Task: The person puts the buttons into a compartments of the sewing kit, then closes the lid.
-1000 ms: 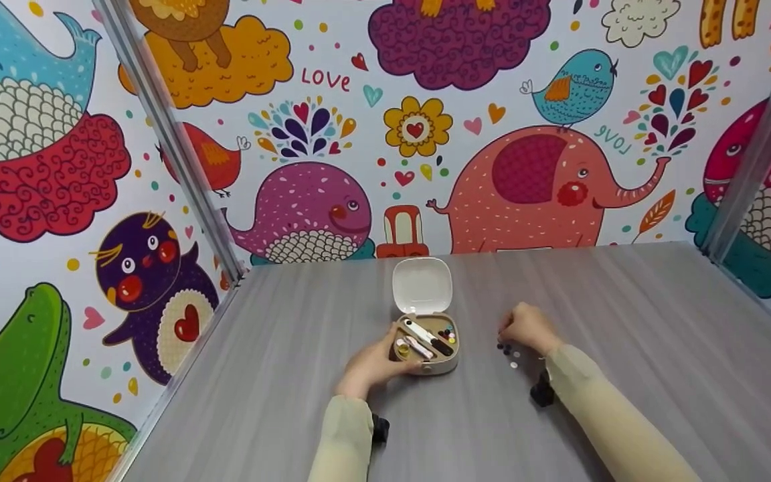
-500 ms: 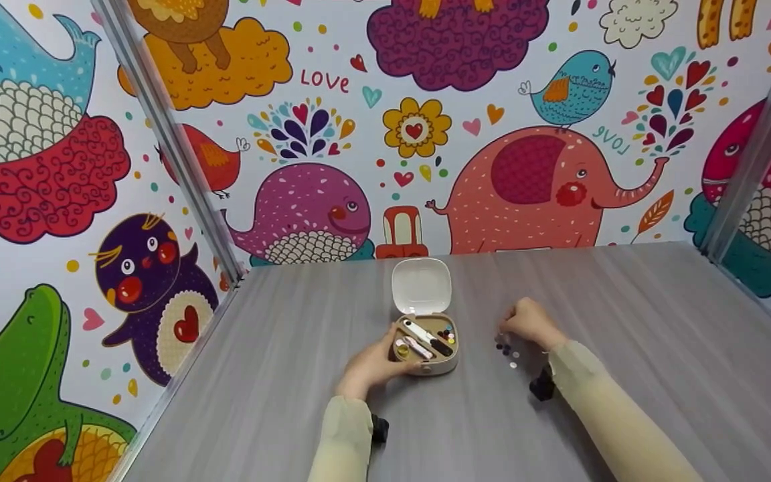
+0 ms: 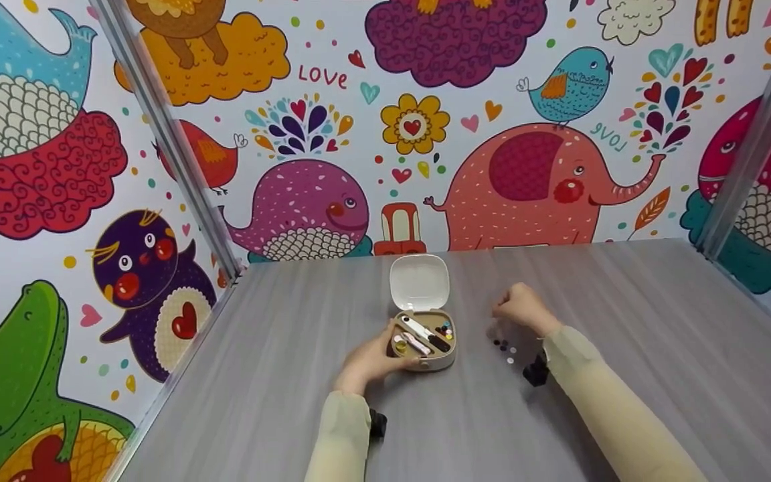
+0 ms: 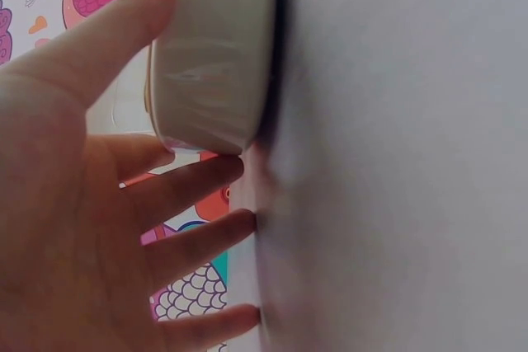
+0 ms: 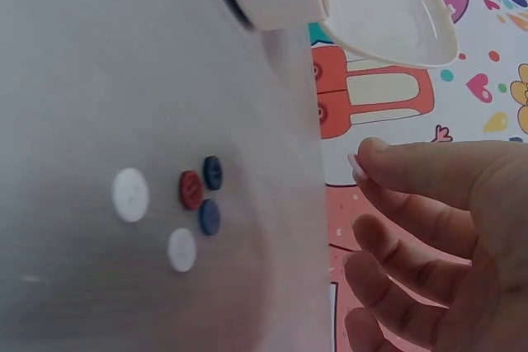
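My left hand (image 3: pixel 368 360) holds the left corner of a small sewing box (image 3: pixel 440 363), thumb on its front wall and fingertips along its side. The box's white lid (image 3: pixel 419 283) stands open at the back. Inside lie a long white-and-black tool (image 3: pixel 427 333), a pinkish-white item and a yellow one, with several small coloured buttons (image 3: pixel 448 334) in the right compartment. To the right of the box, my right hand (image 3: pixel 525 310) is raised over the table, pinching a small whitish button (image 5: pixel 357 167) between thumb and index finger. Its other fingers are bent.
On the grey table (image 3: pixel 466 428), below my right hand, lie several loose buttons: a white button (image 5: pixel 130 195), a red button (image 5: pixel 190 190), dark blue ones (image 5: pixel 209 217) and another white one (image 5: pixel 182 250). Behind the table rises a cartoon-printed wall (image 3: pixel 526 187).
My right hand has lifted away from the loose buttons, up and slightly left, with a button between its fingertips. The left hand keeps its hold on the box.
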Demonstrator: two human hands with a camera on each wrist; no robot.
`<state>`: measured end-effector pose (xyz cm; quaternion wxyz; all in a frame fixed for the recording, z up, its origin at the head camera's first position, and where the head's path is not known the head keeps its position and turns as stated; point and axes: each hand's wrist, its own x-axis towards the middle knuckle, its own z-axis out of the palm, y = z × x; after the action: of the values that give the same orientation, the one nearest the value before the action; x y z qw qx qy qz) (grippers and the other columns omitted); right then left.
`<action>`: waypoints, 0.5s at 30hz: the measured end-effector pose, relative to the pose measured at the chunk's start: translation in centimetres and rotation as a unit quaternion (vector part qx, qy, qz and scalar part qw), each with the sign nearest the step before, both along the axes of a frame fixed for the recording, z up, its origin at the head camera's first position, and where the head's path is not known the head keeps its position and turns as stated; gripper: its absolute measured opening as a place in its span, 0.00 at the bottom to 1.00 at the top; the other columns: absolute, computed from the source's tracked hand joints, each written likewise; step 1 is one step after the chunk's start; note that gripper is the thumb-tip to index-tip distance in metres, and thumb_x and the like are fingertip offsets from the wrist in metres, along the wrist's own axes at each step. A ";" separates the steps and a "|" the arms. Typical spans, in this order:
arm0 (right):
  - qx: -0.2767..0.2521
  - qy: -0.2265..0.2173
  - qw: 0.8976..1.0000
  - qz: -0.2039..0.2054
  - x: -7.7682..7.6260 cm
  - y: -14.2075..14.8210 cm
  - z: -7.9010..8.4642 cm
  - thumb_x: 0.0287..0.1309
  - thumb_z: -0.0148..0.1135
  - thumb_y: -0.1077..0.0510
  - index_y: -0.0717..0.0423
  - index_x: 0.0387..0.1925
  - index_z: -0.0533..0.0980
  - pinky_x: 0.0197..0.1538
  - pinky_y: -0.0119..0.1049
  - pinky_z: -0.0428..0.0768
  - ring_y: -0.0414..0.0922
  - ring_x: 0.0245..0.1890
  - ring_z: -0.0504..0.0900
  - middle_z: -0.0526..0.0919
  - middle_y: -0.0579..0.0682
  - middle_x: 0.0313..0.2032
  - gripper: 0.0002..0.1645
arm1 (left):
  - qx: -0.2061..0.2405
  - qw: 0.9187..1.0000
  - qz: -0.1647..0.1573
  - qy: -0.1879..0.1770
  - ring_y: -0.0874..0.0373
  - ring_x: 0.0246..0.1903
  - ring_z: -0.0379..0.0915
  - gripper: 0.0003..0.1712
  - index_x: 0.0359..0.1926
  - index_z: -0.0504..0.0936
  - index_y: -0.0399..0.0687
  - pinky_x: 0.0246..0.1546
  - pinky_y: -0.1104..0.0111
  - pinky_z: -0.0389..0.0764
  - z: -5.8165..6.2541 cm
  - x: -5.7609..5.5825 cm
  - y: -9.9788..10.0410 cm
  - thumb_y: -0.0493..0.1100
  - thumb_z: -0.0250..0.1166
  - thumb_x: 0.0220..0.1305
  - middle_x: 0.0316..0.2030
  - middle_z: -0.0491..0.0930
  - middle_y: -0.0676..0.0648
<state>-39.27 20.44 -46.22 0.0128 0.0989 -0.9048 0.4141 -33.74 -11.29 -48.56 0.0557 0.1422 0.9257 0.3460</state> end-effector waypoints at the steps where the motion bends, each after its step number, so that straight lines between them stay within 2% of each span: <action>1: 0.001 0.003 1.000 0.001 -0.1 -0.1 0.1 0.48 0.65 0.66 0.52 0.09 0.65 0.16 0.32 0.55 0.37 0.12 0.57 0.62 0.40 0.10 0.22 | -0.004 1.000 0.000 0.002 0.37 0.61 0.65 0.60 0.75 0.52 0.42 0.59 0.48 0.67 0.0 0.0 0.0 0.64 0.70 0.52 0.67 0.63 0.35; 9: 0.006 0.009 1.000 -0.015 -0.3 -0.8 1.0 0.45 0.66 0.65 0.51 0.07 0.67 0.16 0.31 0.54 0.36 0.12 0.55 0.61 0.38 0.09 0.21 | -0.013 1.000 0.004 0.007 0.36 0.61 0.65 0.60 0.75 0.52 0.41 0.59 0.47 0.67 0.2 0.2 0.0 0.68 0.68 0.52 0.67 0.63 0.34; 15: -0.006 0.015 1.000 -0.012 -0.4 -1.7 0.8 0.43 0.66 0.66 0.54 0.08 0.71 0.16 0.30 0.56 0.35 0.12 0.58 0.66 0.41 0.10 0.17 | -0.011 1.000 0.004 0.005 0.36 0.60 0.67 0.60 0.75 0.51 0.42 0.58 0.47 0.68 0.1 0.2 0.1 0.66 0.69 0.52 0.65 0.65 0.32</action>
<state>-39.66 18.74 -45.43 0.0318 0.0944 -0.9029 0.4181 -33.58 -11.21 -48.41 0.0511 0.1400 0.9302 0.3354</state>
